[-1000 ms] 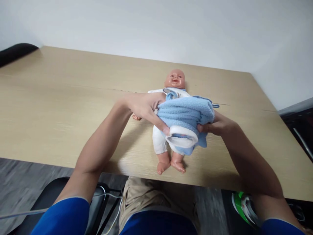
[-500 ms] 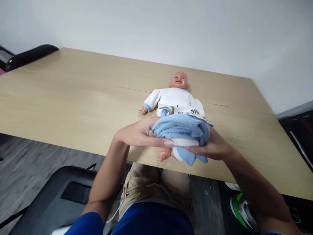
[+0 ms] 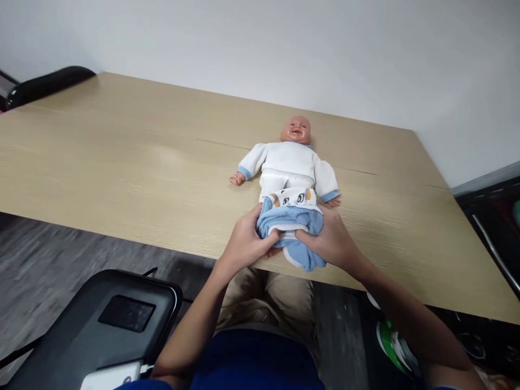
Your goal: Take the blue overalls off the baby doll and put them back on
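A baby doll (image 3: 287, 157) in a white top with blue cuffs lies on its back on the wooden table (image 3: 134, 168), its head toward the wall. Over its lower legs is a bunched blue and white garment (image 3: 290, 219) with printed eyes on it. My left hand (image 3: 247, 235) grips the garment's left side, thumb on top. On the right side my right hand (image 3: 331, 238) grips it the same way. A blue and white flap hangs toward the table's near edge. The doll's feet are mostly hidden by the cloth and my hand.
A black chair seat (image 3: 77, 325) at lower left carries a dark phone (image 3: 127, 313) and a white power bank (image 3: 111, 376). A green and white round object (image 3: 392, 346) lies below the table at right. Another black chair (image 3: 52, 86) stands at the far left.
Both hands have lowered the garment onto the doll's legs and come closer together. The doll's white lower clothing and its hand on the right side now show.
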Demonstrator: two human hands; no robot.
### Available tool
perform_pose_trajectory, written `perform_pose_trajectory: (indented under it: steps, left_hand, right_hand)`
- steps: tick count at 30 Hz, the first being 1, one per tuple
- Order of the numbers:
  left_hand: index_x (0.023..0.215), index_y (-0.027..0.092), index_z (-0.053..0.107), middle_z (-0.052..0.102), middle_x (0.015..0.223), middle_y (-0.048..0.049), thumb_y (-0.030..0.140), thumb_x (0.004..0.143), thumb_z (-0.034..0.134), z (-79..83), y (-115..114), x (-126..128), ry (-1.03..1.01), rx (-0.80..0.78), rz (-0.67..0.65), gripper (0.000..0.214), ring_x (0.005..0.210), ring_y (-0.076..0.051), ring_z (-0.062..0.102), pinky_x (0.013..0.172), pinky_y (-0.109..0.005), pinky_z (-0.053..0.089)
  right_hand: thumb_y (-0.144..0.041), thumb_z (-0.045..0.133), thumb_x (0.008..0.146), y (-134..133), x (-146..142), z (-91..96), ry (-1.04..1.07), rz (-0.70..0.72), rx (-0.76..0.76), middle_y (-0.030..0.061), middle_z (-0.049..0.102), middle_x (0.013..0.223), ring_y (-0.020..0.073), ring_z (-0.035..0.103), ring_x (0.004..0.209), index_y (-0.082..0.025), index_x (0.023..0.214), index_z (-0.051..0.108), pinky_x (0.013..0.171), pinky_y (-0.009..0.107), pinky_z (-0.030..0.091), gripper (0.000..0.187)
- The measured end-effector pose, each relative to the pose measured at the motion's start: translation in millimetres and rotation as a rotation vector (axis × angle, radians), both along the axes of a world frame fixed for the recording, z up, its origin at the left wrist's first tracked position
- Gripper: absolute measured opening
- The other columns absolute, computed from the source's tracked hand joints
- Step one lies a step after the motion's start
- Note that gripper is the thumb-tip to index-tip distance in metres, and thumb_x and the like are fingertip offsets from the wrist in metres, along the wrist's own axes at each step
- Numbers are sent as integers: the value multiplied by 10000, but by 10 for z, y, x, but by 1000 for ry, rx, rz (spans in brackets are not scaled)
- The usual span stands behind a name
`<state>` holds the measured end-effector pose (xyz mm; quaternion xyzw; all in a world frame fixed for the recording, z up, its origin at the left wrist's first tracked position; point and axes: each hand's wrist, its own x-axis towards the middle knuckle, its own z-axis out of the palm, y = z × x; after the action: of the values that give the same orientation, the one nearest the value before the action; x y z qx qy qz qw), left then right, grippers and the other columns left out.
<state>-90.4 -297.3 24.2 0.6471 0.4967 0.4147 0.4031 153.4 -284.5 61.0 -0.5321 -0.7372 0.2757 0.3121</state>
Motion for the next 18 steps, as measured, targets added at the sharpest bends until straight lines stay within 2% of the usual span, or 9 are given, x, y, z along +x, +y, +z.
perform_pose_trajectory:
  steps: [3,7,12,15,18]
  left_hand:
    - [1103,224,698,770,984,-19,416,957,720,-13,0,-85,90,-45,16,242,936,-243,717,868,-367,520]
    - [1105,229,665,708,942,15,412,994,707,-64,134,-157,133,-106,-11,219,888,-215,681,832,-350,473]
    - [1160,234,672,796,1055,-41,446,1085,677,-164,429,-169,187,-61,-9,225,973,-257,747,881,-393,506]
    - [1187,232,697,845,1142,-88,443,1095,698,-136,581,-166,240,-27,23,230,1016,-287,772,908,-428,535]
    - [1174,230,712,845,1148,-86,430,1064,735,-23,619,-174,260,1,32,229,1019,-282,759,915,-429,537]
  right_hand:
    - [-296,811,877,28,-7,-89,-24,13,-6,70,925,1082,305,855,940,-252,1080,786,842,426,648,210]
    - [-306,848,901,127,-19,-221,-31,-12,-17,82,920,1081,322,854,939,-254,1096,787,843,450,656,211]
    - [-340,859,892,381,-42,-342,-24,-75,-2,88,917,1083,325,849,954,-253,1108,798,871,461,654,240]
    - [-391,845,896,566,-38,-369,-20,-92,47,101,901,1098,328,827,977,-250,1090,774,898,470,638,250]
    - [-387,818,877,664,-21,-291,-45,-104,102,75,858,999,309,778,910,-266,993,711,860,450,586,199]
